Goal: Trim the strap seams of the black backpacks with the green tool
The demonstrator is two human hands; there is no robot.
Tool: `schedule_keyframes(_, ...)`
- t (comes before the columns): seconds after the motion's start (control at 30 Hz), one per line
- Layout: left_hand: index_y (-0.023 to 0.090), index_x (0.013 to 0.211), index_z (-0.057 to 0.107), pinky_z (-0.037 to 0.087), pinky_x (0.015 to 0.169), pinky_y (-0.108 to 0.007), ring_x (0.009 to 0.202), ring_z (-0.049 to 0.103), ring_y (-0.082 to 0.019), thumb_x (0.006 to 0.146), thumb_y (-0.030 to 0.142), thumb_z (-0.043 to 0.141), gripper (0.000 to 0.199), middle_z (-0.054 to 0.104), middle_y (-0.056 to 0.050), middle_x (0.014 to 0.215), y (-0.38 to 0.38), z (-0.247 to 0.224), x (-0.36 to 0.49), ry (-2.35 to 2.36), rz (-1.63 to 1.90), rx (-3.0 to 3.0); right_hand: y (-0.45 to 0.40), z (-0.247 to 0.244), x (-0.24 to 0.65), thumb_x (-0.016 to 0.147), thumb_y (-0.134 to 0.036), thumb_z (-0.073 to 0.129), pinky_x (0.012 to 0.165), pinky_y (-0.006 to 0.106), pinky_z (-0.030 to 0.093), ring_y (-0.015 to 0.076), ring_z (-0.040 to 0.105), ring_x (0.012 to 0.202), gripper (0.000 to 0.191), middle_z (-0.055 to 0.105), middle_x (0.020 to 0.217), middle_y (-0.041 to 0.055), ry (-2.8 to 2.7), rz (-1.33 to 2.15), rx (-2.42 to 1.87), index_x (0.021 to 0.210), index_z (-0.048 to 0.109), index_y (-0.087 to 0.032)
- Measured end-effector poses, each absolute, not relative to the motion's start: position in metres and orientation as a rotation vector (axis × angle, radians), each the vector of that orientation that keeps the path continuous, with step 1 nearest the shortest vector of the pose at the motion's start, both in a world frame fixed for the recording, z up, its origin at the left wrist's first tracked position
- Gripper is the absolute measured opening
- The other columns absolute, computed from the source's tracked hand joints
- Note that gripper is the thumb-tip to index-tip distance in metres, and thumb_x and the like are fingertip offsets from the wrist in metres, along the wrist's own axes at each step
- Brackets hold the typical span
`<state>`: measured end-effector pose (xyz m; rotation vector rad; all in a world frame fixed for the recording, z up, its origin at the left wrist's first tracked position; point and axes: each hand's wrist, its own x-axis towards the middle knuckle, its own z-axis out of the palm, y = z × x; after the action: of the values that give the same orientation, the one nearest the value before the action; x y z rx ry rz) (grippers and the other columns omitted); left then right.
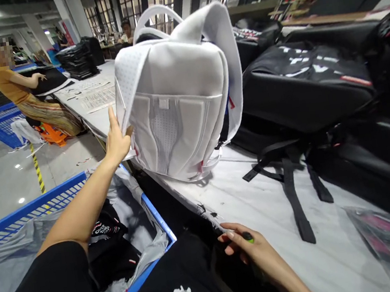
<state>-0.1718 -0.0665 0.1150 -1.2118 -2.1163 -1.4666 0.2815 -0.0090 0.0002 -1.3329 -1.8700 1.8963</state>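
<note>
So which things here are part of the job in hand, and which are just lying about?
In hand:
- white backpack, left hand at its strap
- small green-and-black object in the right hand
- white table under the backpack

Lying about, apparently:
- black backpacks
- clear plastic packet
- blue crate of black items
- printed sheets

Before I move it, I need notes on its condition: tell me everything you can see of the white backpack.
The white, leather-like backpack stands near the edge of the white table, tilted slightly, its back panel facing the camera. Padded sections flank a dotted, mesh-like centre strip topped by a small pale tag. Wide shoulder straps curve at both sides; a handle loop arches above. Small red tabs show low down and on the right. The person's left hand touches one strap. The front is hidden.
</note>
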Motion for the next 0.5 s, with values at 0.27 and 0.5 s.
schedule_keyframes(0.27, 0.021, 0.139, 0.054, 0.047, 0.105, -0.037, 0.119, 0.060, -0.026, 0.089, 0.063, 0.053, 0.066, 0.062, -0.012, 0.131, -0.088, 0.141, -0.144, -1.764, -1.507, -1.233, -0.010, -0.001, 0.274, 0.075, -0.066, 0.064, 0.047, 0.022, 0.034, 0.0198, 0.066, 0.071, 0.069, 0.073, 0.094, 0.0125, -1.889, 1.848, -1.350, 0.121, 0.059, -0.014)
schedule_keyframes(0.5, 0.013, 0.112, 0.065, 0.057, 0.056, -0.026, 0.061, 0.069, -0.018, 0.088, 0.074, 0.040, 0.071, 0.072, -0.009, 0.076, -0.109, 0.206, -0.145, -1.953, -2.370, -1.320, -0.006, -0.017, 0.274, 0.066, -0.072, 0.068, 0.042, 0.022, 0.030, 0.0199, 0.064, 0.062, 0.076, 0.073, 0.082, 0.0104, -1.842, 1.824, -1.385, 0.116, 0.064, -0.015)
